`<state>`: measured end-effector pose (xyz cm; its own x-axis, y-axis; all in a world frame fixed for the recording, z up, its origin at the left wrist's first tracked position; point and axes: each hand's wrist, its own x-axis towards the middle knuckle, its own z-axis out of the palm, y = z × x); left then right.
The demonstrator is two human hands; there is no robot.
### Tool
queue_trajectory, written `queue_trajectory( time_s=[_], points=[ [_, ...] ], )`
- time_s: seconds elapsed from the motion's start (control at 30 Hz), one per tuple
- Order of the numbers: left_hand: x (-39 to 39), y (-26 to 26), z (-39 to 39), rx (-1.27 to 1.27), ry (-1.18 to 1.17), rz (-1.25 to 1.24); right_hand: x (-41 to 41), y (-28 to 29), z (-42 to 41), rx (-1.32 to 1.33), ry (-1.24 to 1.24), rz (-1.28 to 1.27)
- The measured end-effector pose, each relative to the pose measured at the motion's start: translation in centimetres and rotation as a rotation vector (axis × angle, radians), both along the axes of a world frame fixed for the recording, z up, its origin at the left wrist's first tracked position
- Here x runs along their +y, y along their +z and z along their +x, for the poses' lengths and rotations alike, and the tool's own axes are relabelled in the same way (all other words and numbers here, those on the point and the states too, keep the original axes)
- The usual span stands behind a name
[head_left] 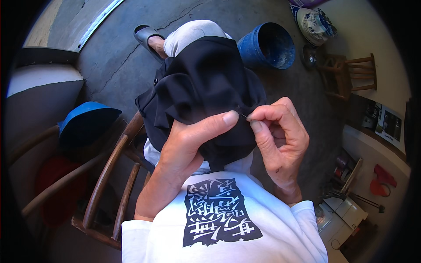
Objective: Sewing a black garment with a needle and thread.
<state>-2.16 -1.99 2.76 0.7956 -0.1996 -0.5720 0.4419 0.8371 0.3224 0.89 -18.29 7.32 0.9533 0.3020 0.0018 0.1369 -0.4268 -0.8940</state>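
Observation:
Black cloth [204, 79], seemingly a garment, lies draped over my lap, with a small dark button [155, 81] near its left edge. My left hand [194, 138] grips the cloth, thumb on top and the other fingers hidden beneath the fabric. Between the thumb and index fingertip of my right hand [279, 138] is a thin sewing needle [245, 116], its tip pointing toward the cloth beside my left thumb. Whether the tip has entered the fabric is too small to tell, and no thread can be made out.
A blue bucket [266, 46] stands beyond my right knee, near a printed sack [314, 26] and a small wooden chair [348, 74]. On my left are a wooden chair's rails [108, 177] and a blue hat-like object [87, 121]. Cracked concrete floor [111, 56] extends ahead.

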Motion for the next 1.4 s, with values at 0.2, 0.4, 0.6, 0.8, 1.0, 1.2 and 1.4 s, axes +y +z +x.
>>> queue_trajectory(
  time_s=[0.2, 0.4, 0.6, 0.8, 1.0, 1.2, 1.4],
  points=[
    [-0.11, -0.15, -0.07, -0.003, -0.03, 0.047, 0.01, -0.03, -0.17, 0.0, -0.007, 0.0],
    [-0.2, -0.21, -0.1, 0.001, 0.028, 0.043, -0.01, -0.04, -0.19, -0.01, 0.006, 0.0],
    [-0.18, -0.24, -0.14, 0.03, 0.008, 0.033, 0.07, -0.09, -0.23, -0.014, 0.003, 0.002],
    [-0.55, 0.24, -0.2, -0.001, 0.021, 0.149, 0.12, -0.24, -0.26, -0.032, 0.004, -0.002],
    [-0.79, 0.26, -0.19, 0.016, 0.076, 0.191, 0.07, -0.02, -0.34, -0.023, -0.021, -0.011],
    [-0.84, -0.07, -0.21, 0.026, 0.1, 0.213, 0.09, 0.1, -0.33, -0.045, -0.007, -0.032],
    [-0.77, 0.15, -0.14, 0.028, 0.105, 0.149, 0.08, 0.25, -0.35, -0.053, 0.008, -0.048]
  ],
)
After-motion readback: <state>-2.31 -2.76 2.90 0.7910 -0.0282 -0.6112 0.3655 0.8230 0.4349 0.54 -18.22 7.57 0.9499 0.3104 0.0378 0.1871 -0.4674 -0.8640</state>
